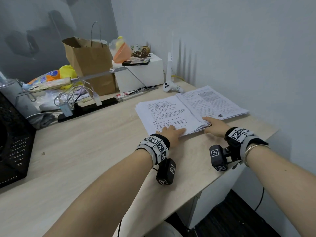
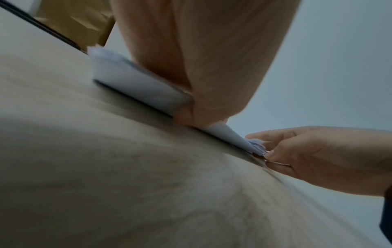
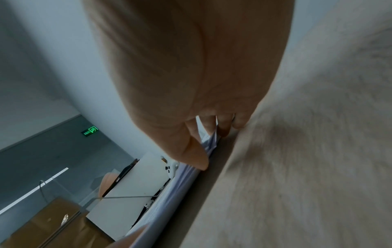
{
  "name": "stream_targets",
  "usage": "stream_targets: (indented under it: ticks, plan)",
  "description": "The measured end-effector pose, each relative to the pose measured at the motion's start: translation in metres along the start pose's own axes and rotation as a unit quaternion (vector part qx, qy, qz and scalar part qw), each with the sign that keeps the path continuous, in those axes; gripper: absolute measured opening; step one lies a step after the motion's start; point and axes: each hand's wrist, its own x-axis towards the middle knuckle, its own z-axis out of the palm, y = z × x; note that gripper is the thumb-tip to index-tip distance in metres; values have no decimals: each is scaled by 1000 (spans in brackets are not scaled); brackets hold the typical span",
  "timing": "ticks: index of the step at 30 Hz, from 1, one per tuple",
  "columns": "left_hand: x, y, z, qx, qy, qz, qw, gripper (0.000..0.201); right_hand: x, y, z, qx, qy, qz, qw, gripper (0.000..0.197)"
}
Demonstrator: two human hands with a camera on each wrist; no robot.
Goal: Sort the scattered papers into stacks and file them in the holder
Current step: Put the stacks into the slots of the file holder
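Note:
Two overlapping stacks of printed papers lie on the desk's right side: a near stack [image 1: 169,115] and a far stack [image 1: 212,101] beside the wall. My left hand [image 1: 172,132] rests flat on the near stack's front edge, fingers straight. My right hand [image 1: 213,125] pinches that stack's right front corner, thumb on top and fingers curled at the edge. The left wrist view shows my left hand [image 2: 191,67] pressing on the stack [image 2: 135,85] while my right hand [image 2: 307,154] lifts its corner. In the right wrist view, my right hand's fingers [image 3: 212,124] curl against the paper edge [image 3: 186,177].
A black mesh object [image 1: 13,142] stands at the left edge. Behind the papers are a white controller [image 1: 168,86], a white box [image 1: 140,72] with a phone on it, a brown paper bag [image 1: 90,60], a clear stand [image 1: 95,76] and cables. The wall runs close on the right.

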Motion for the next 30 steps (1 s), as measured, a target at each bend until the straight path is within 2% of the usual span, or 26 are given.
stream_targets:
  ticks: [6, 12, 21, 30]
  plan:
    - [-7, -10, -5, -14, -5, -6, 1000, 59, -6, -4, 5, -40, -17, -7, 999, 66]
    - [-25, -39, -3, -40, 0, -8, 999, 64, -20, -20, 17, 6, -19, -29, 999, 69]
    - [-87, -106, 9, -89, 22, -37, 995, 69, -54, -72, 62, -43, -81, -96, 991, 68]
    - [-161, -171, 23, -135, 70, -86, 985, 68, -72, -122, 121, -19, -110, -156, 981, 58]
